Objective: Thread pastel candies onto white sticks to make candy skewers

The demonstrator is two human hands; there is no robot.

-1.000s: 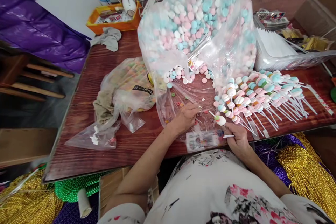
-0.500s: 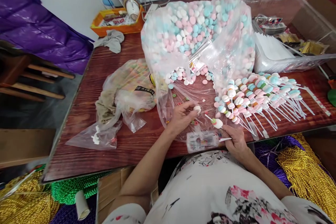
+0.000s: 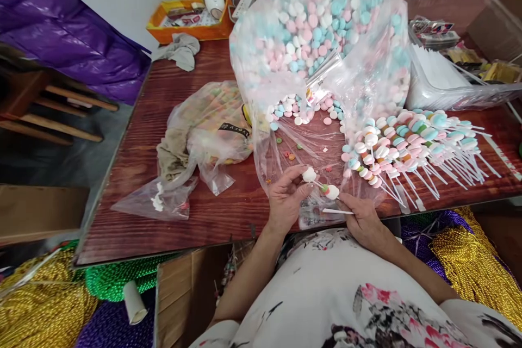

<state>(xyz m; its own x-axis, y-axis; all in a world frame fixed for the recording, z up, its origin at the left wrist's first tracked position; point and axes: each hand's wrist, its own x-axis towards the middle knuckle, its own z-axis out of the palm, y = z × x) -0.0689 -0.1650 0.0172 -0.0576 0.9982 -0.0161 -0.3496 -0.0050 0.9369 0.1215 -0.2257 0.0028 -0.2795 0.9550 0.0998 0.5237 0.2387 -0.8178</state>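
Note:
My left hand (image 3: 286, 196) pinches a white round marshmallow (image 3: 309, 174) between thumb and fingertips. My right hand (image 3: 361, 217) grips a white stick that carries a white marshmallow (image 3: 333, 192) and a green and red gummy piece (image 3: 325, 188). The stick's free tip points at the marshmallow in my left hand; whether they touch is hard to tell. A second white stick (image 3: 337, 211) juts from my right fingers. Right of my hands lies a pile of marshmallow sticks (image 3: 411, 141), and behind them a big clear bag of pastel marshmallows (image 3: 314, 32).
A smaller bag of coloured sweets (image 3: 207, 119) lies on the left of the wooden table (image 3: 134, 190). At the back stand an orange tray (image 3: 163, 35) and, right, a clear plastic bin (image 3: 448, 100). Shiny gold bead strands (image 3: 481, 261) hang below the table's edge.
My left hand has brought its marshmallow next to the stick's tip, and my right hand has turned slightly. The whole view has shifted a little.

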